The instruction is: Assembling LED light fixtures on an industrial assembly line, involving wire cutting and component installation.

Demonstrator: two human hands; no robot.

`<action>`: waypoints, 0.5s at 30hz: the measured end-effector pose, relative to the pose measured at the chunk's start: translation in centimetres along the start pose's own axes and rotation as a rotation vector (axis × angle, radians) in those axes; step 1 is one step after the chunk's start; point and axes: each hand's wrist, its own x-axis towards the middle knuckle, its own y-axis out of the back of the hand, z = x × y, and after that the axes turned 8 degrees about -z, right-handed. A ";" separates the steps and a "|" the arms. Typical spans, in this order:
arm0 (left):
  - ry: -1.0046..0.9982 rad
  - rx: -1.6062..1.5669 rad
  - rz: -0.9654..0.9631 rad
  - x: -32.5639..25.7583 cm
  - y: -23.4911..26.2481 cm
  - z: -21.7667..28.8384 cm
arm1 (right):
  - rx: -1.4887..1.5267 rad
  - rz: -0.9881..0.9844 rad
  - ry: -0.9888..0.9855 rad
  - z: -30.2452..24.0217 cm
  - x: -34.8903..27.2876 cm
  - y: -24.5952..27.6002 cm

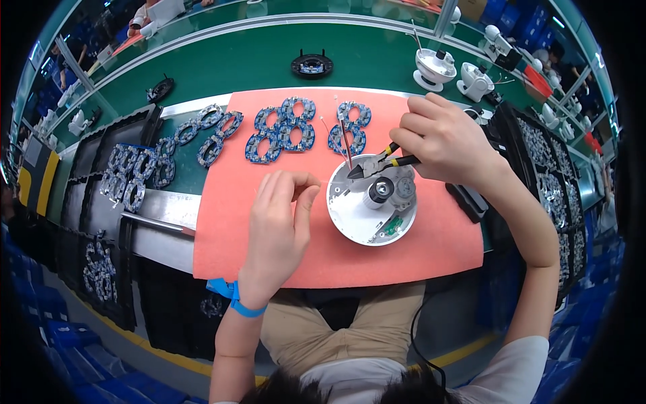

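A round white camera housing (363,219) with a black lens in its middle lies open on a salmon-pink mat (336,252). My right hand (441,138) holds small yellow-and-black cutters (377,163), their jaws over the housing's upper left rim near thin red and white wires (344,138). My left hand (282,225) rests on the mat just left of the housing, thumb and forefinger pinched together; what they pinch is too thin to make out. A blue strap (232,296) circles my left wrist.
Several blue figure-eight circuit boards (282,128) lie along the mat's far edge and on black trays (124,175) to the left. More filled trays (552,182) stand at the right. White camera units (436,67) and a black round part (311,65) sit on the green bench behind.
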 end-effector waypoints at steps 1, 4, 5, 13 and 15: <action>0.005 -0.025 0.007 0.0 0.0 0.0 | 0.028 0.027 -0.008 0.0 0.1 0.3; 0.025 -0.006 -0.055 -0.1 0.0 -0.2 | 0.165 0.170 -0.111 0.9 -0.4 1.1; 0.025 -0.005 -0.053 -0.2 0.0 -0.2 | 0.165 0.171 -0.110 0.8 -0.7 1.3; 0.078 0.006 -0.115 -0.8 -0.4 -1.9 | 0.450 0.165 0.080 -4.7 -5.7 0.8; 0.079 0.028 -0.107 -1.0 -0.8 -2.9 | 0.307 0.185 0.088 -7.3 -5.7 -0.5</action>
